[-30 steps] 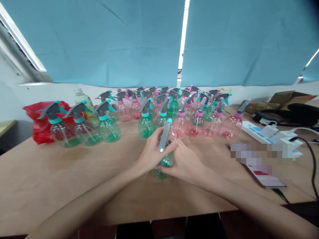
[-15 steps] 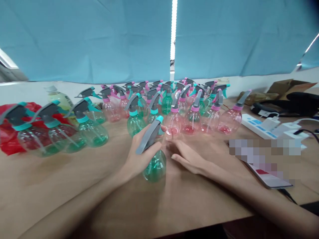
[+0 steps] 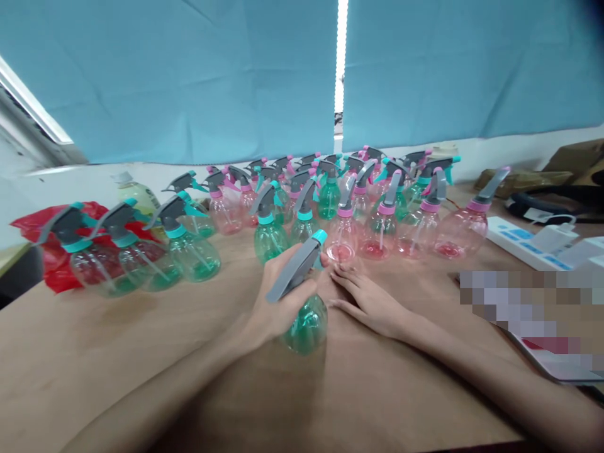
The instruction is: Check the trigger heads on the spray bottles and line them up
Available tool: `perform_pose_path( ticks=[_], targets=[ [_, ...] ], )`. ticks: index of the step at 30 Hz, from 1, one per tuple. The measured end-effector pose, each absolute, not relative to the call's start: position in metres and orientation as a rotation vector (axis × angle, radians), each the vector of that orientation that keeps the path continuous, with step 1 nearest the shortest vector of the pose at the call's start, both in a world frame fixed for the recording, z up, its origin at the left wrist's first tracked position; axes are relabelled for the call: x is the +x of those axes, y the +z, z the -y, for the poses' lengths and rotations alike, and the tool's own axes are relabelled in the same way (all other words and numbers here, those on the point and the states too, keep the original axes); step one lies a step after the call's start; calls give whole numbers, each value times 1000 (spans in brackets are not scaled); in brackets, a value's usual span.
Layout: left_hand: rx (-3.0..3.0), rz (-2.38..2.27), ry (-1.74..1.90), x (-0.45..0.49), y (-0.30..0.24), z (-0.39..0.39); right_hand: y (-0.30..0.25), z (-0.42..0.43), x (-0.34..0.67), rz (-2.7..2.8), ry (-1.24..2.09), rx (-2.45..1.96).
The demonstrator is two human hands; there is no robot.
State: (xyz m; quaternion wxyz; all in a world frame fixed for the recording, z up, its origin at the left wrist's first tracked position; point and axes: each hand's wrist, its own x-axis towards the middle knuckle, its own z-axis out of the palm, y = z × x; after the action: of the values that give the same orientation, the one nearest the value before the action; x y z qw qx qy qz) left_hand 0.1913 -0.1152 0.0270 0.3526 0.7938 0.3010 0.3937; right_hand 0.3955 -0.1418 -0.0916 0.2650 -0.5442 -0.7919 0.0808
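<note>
My left hand [image 3: 278,305] is wrapped round the neck of a green spray bottle [image 3: 306,327] with a grey trigger head and turquoise nozzle. The bottle is clear plastic and leans slightly, its nozzle pointing away to the right. My right hand [image 3: 370,302] rests low over the table just right of that bottle, fingers stretched out and holding nothing. Beyond its fingertips stands a pink spray bottle [image 3: 343,239]. A green spray bottle [image 3: 271,239] stands just behind my left hand.
Several pink and green spray bottles [image 3: 328,198] crowd the back of the table [image 3: 226,390]. More green ones [image 3: 194,255] stand at left before a red plastic bag [image 3: 59,251]. At right lie a white power strip [image 3: 528,242], a phone-like device [image 3: 557,365] and a cardboard box [image 3: 578,154].
The view has turned a little left, so everything sits farther right. My right hand's fingers have flattened and stretched out. My left hand keeps its hold on the green spray bottle.
</note>
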Motion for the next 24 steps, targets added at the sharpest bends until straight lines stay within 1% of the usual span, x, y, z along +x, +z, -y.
perform_pose_path(
  ticks=[13,24],
  targets=[
    [2021,-692,987,191,30,115,-91,143,395,2133,233,-1476],
    [1995,-769,1032,194,23,113,-89,143,397,2163,249,-1490]
  ],
)
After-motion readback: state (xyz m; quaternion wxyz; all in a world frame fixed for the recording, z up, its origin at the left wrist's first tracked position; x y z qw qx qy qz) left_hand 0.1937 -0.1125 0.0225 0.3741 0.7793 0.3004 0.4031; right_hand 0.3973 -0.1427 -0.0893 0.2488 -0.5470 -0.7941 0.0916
